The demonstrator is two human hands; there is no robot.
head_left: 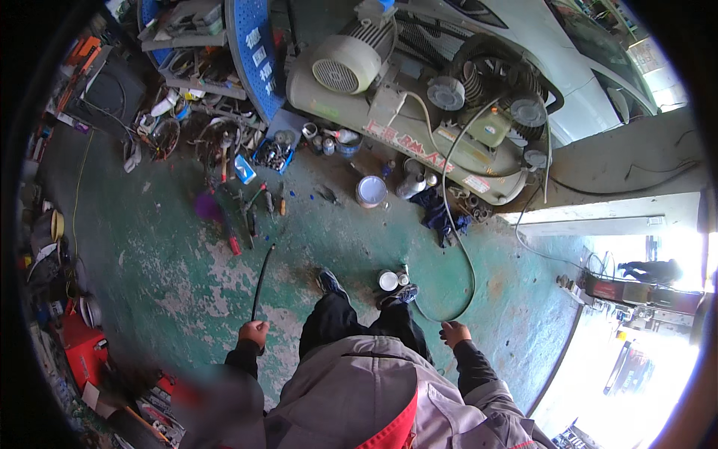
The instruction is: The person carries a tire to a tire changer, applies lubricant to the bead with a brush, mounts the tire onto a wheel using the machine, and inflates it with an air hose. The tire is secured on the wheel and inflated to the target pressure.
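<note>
The left hand (254, 331) is closed round the near end of a long black rod (261, 284), which slants away toward twelve o'clock over the worn green floor (149, 247). The right hand (454, 332) hangs loosely open and holds nothing — a hose (464, 254) loops just past it at one o'clock. Judging by the clutter, the rod's far tip wants watching: tools (247, 209) lie at eleven o'clock, small cans (393, 280) beside the shoes (366, 288) — a firm, low carry would serve best.
</note>
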